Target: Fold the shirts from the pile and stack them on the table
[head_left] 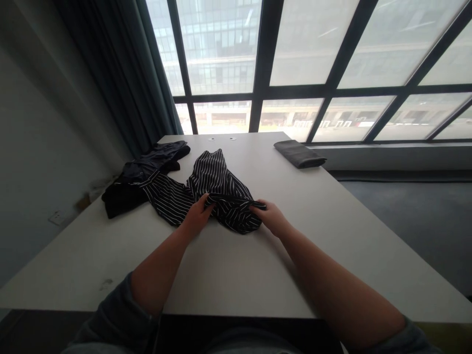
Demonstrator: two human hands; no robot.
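A black garment with white stripes [217,172] lies bunched across the middle of the table, one part stretching left toward a dark pile. My left hand [199,214] is closed on the near edge of its cloth. At the other end of that edge, my right hand [271,216] pinches the fabric between thumb and fingers. The edge runs fairly straight between both hands, slightly raised over the folds below. What kind of garment it is cannot be made out.
Dark clothes [155,162] lie heaped at the table's left edge, touching the striped cloth. A folded grey cloth [299,154] rests near the right edge of the white table [236,275]. Behind stand large windows [221,49] and a dark curtain [125,64].
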